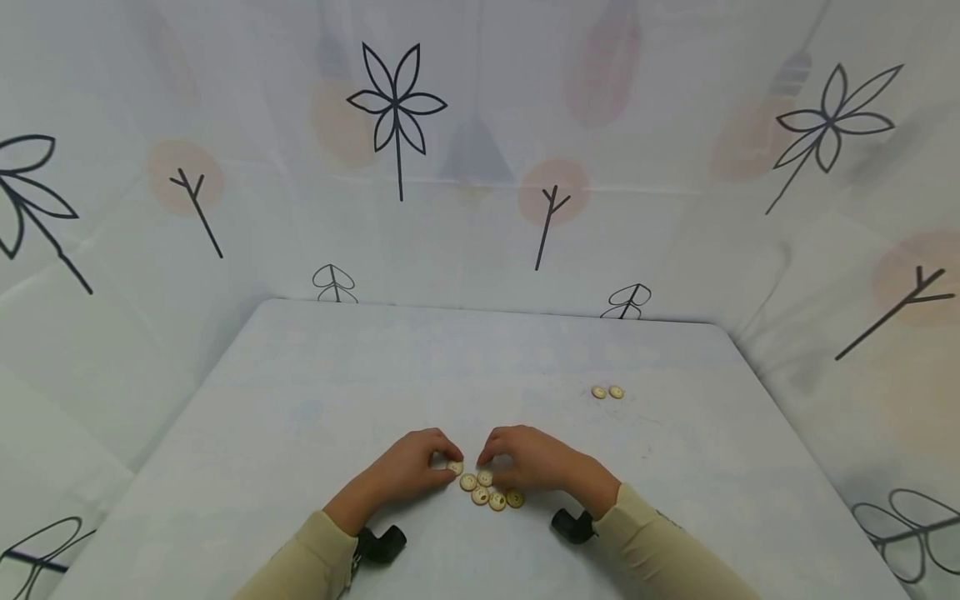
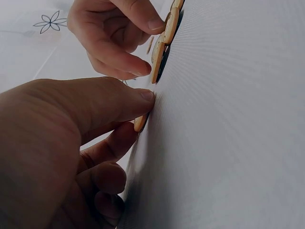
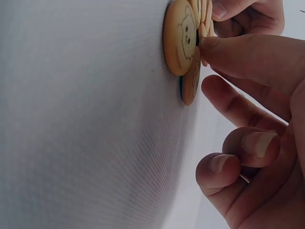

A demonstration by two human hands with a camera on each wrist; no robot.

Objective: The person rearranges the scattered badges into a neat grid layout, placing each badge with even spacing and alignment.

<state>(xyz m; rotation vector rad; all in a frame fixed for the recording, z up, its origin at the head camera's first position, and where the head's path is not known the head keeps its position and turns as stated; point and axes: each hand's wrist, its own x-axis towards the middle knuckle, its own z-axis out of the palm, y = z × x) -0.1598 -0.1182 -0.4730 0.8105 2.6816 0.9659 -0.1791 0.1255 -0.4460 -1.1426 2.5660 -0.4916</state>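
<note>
At the head view's lower middle, my left hand (image 1: 412,463) pinches a round pale wooden button (image 1: 454,467) between thumb and index finger. Its edge (image 2: 139,123) shows at those fingertips in the left wrist view, close against the white tabletop. Opposite it, my right hand (image 1: 536,458) bends over another wooden button (image 1: 485,478). The right thumb touches the buttons, while the index finger stands apart from the thumb. Several buttons lie clustered between and below the hands. A nearer button (image 3: 181,38) bears a line-drawn animal face and two holes.
Two more buttons (image 1: 607,392) lie side by side farther back on the right of the white table (image 1: 360,358). A pale cloth (image 1: 480,233) printed with plants hangs behind and around the table. Black wrist devices (image 1: 382,545) sit under both sleeves.
</note>
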